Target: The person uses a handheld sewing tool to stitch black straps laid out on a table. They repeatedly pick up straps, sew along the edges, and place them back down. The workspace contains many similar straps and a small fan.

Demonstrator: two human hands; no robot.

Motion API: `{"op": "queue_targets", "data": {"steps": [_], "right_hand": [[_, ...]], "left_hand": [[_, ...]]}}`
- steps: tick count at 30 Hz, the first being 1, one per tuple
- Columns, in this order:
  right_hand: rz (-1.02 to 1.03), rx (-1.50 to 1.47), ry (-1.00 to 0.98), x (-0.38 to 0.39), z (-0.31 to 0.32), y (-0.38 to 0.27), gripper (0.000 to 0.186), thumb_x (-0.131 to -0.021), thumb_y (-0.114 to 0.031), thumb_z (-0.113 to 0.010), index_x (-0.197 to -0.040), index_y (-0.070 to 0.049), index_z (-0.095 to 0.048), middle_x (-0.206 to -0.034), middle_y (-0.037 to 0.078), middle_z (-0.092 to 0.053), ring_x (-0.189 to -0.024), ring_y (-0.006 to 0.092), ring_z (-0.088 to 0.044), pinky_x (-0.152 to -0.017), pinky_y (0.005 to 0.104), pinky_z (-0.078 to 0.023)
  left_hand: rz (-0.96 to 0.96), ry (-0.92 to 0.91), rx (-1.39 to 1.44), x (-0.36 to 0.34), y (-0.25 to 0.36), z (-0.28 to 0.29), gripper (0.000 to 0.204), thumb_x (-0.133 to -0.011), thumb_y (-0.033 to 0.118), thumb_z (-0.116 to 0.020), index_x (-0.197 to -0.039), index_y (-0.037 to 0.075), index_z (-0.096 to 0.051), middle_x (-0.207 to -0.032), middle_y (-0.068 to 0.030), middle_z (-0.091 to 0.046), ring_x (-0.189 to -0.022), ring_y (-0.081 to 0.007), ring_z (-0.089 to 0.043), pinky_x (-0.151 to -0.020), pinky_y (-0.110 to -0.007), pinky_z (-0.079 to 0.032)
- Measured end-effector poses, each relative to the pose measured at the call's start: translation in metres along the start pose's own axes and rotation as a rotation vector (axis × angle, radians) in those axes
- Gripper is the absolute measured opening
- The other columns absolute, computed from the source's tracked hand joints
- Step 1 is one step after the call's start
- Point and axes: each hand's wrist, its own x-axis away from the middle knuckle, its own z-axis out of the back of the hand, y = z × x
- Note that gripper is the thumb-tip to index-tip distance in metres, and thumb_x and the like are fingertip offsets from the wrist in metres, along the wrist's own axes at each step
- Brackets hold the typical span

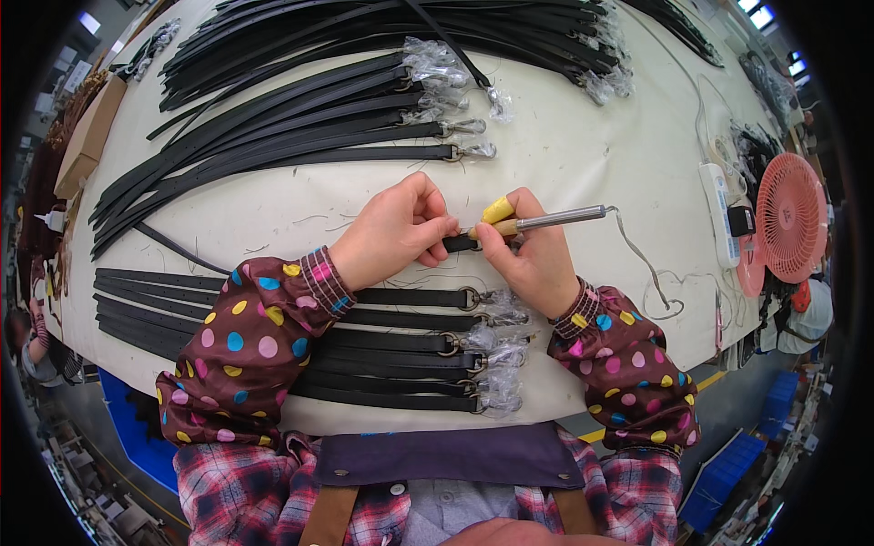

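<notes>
My left hand (398, 229) is closed in a pinch over the end of a black strap (462, 243) near the middle of the table. The strap's other end trails out to the left beneath my forearm. My right hand (533, 259) grips a corded pen-like tool (564, 217) with a silver metal barrel and a tan front part. This tan part reaches the strap end beside my left fingertips; the exact contact is hidden. Yellow tape wraps my right index finger. Fine dark threads lie about the strap.
Black straps with plastic-wrapped metal clasps lie in a row (401, 346) nearest me, in a fanned group (300, 136) beyond my hands, and in a big pile (382, 45) at the back. On the right stand a pink fan (790, 217) and a white power strip (719, 214); the tool's cord curls nearby.
</notes>
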Motion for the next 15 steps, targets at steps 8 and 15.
{"op": "queue_targets", "data": {"steps": [8,15], "right_hand": [[-0.009,-0.003,-0.006,0.0,-0.0004,-0.0007,0.017,-0.091,-0.011,-0.065,-0.094,-0.002,-0.05,-0.08,0.005,-0.065,-0.067,0.0053,-0.055,-0.058,0.0215,-0.044],[-0.008,0.002,-0.002,0.0008,0.0001,-0.0017,0.017,-0.091,-0.011,-0.065,-0.096,-0.001,-0.051,-0.082,0.005,-0.065,-0.07,0.0061,-0.056,-0.06,0.0224,-0.045]], "left_hand": [[-0.004,0.003,-0.019,0.0004,0.001,-0.0002,0.017,-0.095,0.01,-0.06,-0.095,0.003,-0.045,-0.088,-0.0076,-0.065,-0.069,-0.0093,-0.064,-0.06,-0.022,-0.056],[-0.017,0.0,-0.004,0.0005,0.0001,-0.0002,0.018,-0.095,0.011,-0.061,-0.095,0.002,-0.045,-0.087,-0.0082,-0.064,-0.068,-0.0108,-0.064,-0.059,-0.023,-0.056]]}}
